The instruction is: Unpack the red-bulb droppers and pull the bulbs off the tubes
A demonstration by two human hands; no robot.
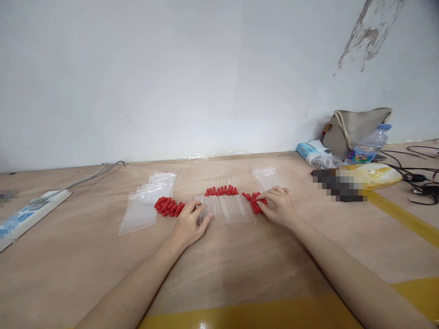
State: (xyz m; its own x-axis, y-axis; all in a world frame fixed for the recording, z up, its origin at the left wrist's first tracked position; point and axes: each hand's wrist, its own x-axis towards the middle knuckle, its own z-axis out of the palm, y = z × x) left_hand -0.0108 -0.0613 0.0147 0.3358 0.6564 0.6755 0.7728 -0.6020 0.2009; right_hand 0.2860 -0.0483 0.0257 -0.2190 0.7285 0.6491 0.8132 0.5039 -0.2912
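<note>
Clear thin tubes (226, 210), like dropper pipettes, lie side by side on the table in front of me. My left hand (191, 224) rests over their left end, fingers apart, thumb and index finger close to the tubes. My right hand (279, 206) is at the small right pile of red rubber bulbs (254, 209), with thumb and index finger pinched around a red bulb. A larger heap of red bulbs (168, 207) lies just left of my left hand. Behind the loose tubes, several tubes fitted with red bulbs (222, 190) form a row, their tubes pointing toward the wall.
Clear zip bags (140, 205) lie at the left, and another zip bag (265, 177) behind my right hand. A power strip (44, 208) is at far left. A tissue pack (310, 150), a grey bag (350, 130), a plastic bottle (372, 144) and black cables (418, 176) crowd the right.
</note>
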